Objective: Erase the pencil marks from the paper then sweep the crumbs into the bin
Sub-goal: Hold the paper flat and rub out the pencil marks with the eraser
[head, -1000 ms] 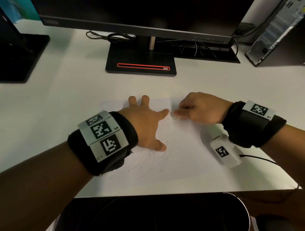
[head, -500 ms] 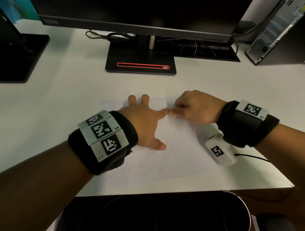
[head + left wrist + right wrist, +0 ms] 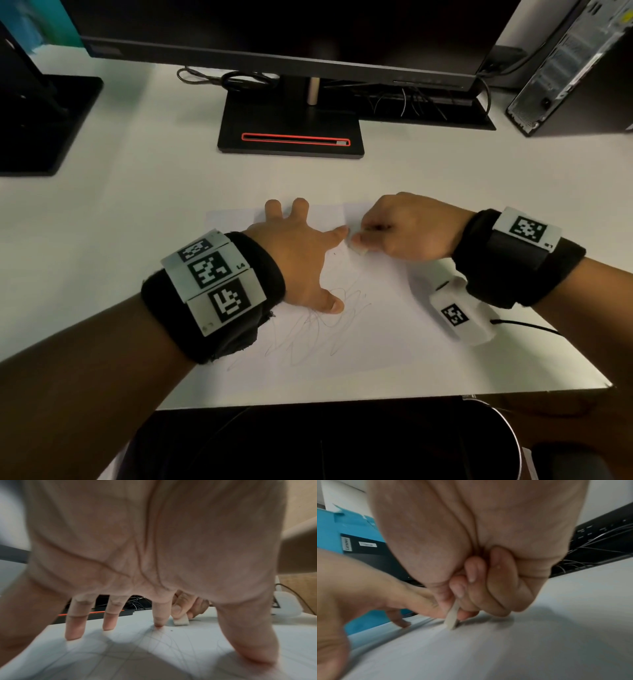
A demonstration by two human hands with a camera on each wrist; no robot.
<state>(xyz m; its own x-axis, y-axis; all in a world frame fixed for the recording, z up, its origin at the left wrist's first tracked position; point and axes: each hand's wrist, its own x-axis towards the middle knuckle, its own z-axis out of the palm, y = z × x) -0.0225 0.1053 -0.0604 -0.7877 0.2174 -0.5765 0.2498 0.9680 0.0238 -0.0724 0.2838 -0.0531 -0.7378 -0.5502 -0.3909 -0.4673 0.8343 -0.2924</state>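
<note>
A white sheet of paper (image 3: 376,342) lies on the white desk, with grey pencil scribbles (image 3: 318,329) across its middle and near part. My left hand (image 3: 301,253) lies spread flat on the paper, fingers straight, thumb tip on the scribbles. My right hand (image 3: 400,229) pinches a small white eraser (image 3: 356,248) between thumb and fingers and presses its edge on the paper just right of my left index fingertip. The eraser (image 3: 181,621) shows upright in the left wrist view, and its thin edge (image 3: 452,620) touches the sheet in the right wrist view. A dark crumb (image 3: 334,254) lies nearby.
A dark round bin (image 3: 342,442) sits below the desk's front edge. A monitor stand (image 3: 291,126) is behind the paper, a second stand (image 3: 44,123) at far left, a computer tower (image 3: 575,68) at far right. Cables (image 3: 226,78) trail behind.
My right hand went left with the eraser until it met my left index fingertip, then came back slightly right and nearer. My left hand has stayed flat on the paper.
</note>
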